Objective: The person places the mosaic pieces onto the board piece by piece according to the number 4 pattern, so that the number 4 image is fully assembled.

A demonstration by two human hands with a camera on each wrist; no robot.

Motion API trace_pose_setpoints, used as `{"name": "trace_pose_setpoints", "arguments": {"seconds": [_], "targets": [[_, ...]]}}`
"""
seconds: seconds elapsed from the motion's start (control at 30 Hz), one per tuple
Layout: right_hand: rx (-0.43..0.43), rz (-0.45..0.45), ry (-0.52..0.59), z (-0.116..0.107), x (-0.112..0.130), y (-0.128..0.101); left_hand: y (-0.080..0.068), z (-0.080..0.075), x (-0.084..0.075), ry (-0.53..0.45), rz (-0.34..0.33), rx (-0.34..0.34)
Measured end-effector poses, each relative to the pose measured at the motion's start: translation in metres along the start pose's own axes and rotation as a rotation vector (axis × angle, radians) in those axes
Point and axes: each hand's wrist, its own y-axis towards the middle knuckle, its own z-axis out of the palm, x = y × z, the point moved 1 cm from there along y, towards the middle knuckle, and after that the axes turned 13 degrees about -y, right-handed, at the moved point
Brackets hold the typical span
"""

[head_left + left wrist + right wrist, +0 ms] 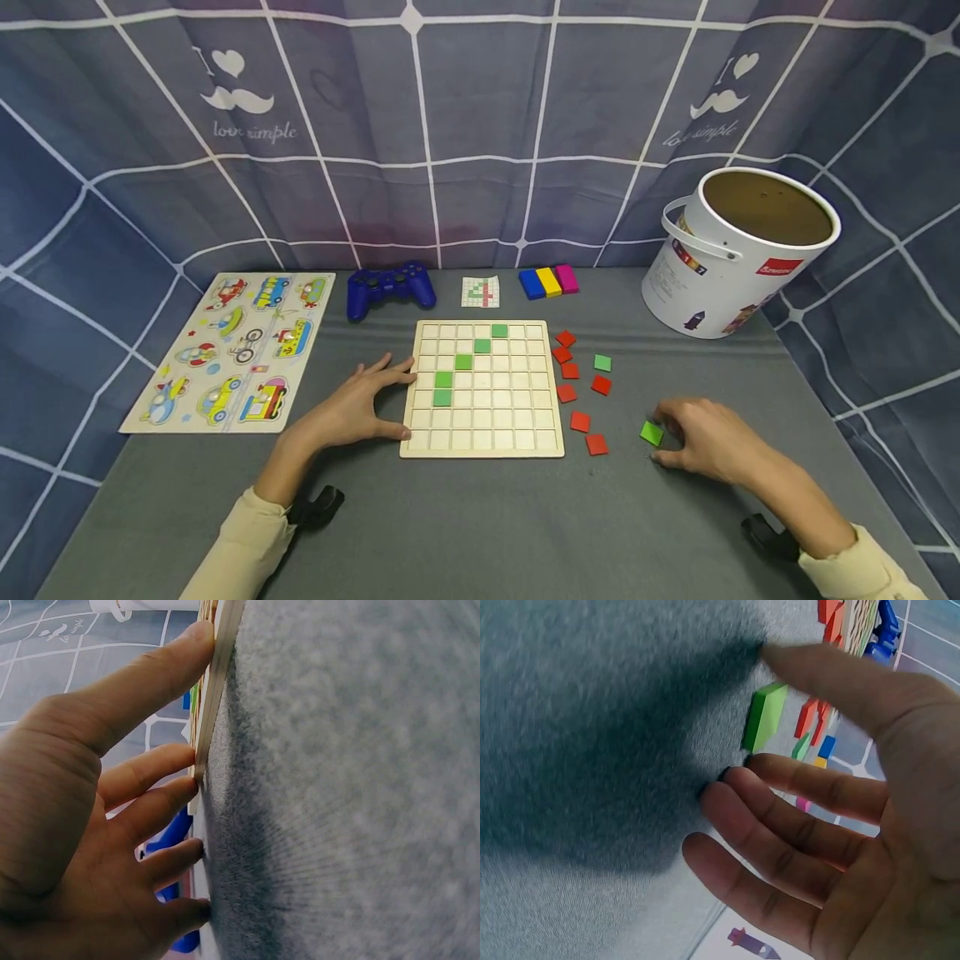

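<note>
A square wooden grid board (482, 454) lies flat on the grey table, with several green tiles (463, 362) set in a stepped line of its cells. My left hand (352, 406) is spread at the board's left edge, thumb and fingertips touching the rim; the left wrist view shows the thumb (180, 660) against the board's side. To the right, a loose green tile (651, 433) lies on the table between the parted thumb and index finger of my right hand (708, 437). In the right wrist view, gaps show on both sides of that tile (764, 716).
Several red tiles (580, 422) and another green tile (602, 362) are scattered right of the board. Behind it are a small pattern card (480, 292), coloured blocks (549, 282) and a blue game controller (390, 288). A picture puzzle board (232, 354) lies left; a white bucket (720, 283) stands back right.
</note>
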Motion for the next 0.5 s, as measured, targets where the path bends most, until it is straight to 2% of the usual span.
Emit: {"name": "trace_pose_setpoints", "arguments": {"seconds": [0.33, 0.5], "targets": [[-0.063, -0.008, 0.012, 0.0051, 0.0027, 0.0005, 0.0008, 0.0000, -0.0015, -0.006, -0.018, 0.003], [-0.143, 0.005, 0.010, 0.0057, 0.0048, 0.0067, 0.0002, -0.0002, -0.0013, -0.006, -0.013, 0.001]]}}
